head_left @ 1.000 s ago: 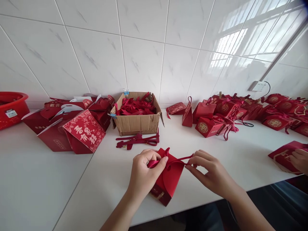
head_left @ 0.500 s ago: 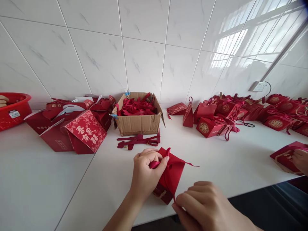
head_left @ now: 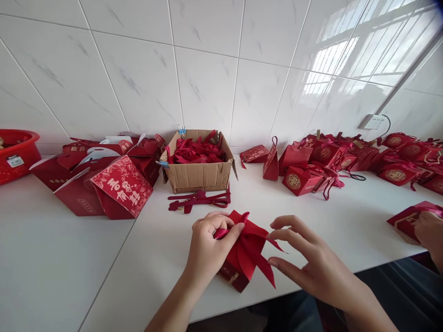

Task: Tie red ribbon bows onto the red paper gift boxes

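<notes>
A small red gift box [head_left: 238, 272] stands near the table's front edge with a red ribbon [head_left: 261, 263] tied at its top. My left hand [head_left: 212, 246] pinches the ribbon's loops and knot between thumb and fingers, against the box top. Two loose ribbon tails fan out to the right of the knot. My right hand [head_left: 301, 256] is spread beside the tails, fingers apart, fingertips close to the upper tail. Whether they touch it I cannot tell. Part of the box is hidden behind my left hand.
Behind the box stands a cardboard box [head_left: 197, 177] of red ribbons, with flat ribbon straps [head_left: 200, 201] before it. Larger red boxes [head_left: 121, 186] and a red basket [head_left: 17, 157] are left. Several tied boxes [head_left: 302, 180] are right. A co-worker's hand [head_left: 429, 233] holds another box.
My right hand has let go of the lower ribbon tail, opened and moved up and to the right. That tail now hangs loose and flat. My left hand keeps its pinch.
</notes>
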A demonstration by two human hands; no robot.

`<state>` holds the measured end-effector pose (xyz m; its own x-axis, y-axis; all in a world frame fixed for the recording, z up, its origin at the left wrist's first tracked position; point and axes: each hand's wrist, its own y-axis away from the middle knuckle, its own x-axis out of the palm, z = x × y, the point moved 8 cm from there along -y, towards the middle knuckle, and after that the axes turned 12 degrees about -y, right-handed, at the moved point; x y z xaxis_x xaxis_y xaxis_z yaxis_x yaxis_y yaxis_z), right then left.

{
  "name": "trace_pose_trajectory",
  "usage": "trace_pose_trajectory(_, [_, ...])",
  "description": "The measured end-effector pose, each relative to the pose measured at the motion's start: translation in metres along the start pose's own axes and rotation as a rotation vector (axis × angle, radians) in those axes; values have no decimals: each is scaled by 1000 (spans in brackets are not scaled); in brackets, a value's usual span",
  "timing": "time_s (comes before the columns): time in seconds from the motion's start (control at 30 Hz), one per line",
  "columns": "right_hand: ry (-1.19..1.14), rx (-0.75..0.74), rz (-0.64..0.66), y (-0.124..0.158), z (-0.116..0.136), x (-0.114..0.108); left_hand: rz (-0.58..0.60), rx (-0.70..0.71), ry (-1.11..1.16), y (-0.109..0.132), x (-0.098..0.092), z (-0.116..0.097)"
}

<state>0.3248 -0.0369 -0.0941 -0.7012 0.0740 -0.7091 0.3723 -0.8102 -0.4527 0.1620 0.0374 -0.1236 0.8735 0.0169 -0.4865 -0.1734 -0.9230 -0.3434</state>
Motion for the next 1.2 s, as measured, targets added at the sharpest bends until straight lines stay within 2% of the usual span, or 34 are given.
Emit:
trace_pose_trajectory(0.17, [-197,17,51,7,-12,5,72,-58,52,1,2,3])
trace_pose_trajectory(0.23, [-271,-25,145,3,-12,5,116,-88,56,2,3,6])
trace_pose_trajectory(0.3, [-352,-69,234,-7,-14,1,149,-109,52,2,4,8])
trace_pose_trajectory(0.4, [-436,-75,214,-37,-28,-9,151,-120,58,1,3,9])
trace_pose_trajectory(0.5, [-469,-50,282,-65,-43,7,143,-120,66,0,3,8])
trace_pose_trajectory(0.6, [-557,-87,359,-77,-47,30,138,-117,48,0,5,7])
trace_pose_trajectory(0.7, [-667,-105,304,-76,-50,38,124,-101,42,0,5,3])
trace_pose_trajectory(0.8, [-711,-117,243,-71,-53,33,118,-67,33,0,5,-1])
trace_pose_trajectory(0.97, [-649,-193,214,-70,-56,22,155,-44,-26,0,8,-2])
trace_pose_trajectory(1.2, [-625,-239,182,-70,-54,18,220,-69,-25,2,9,-2])
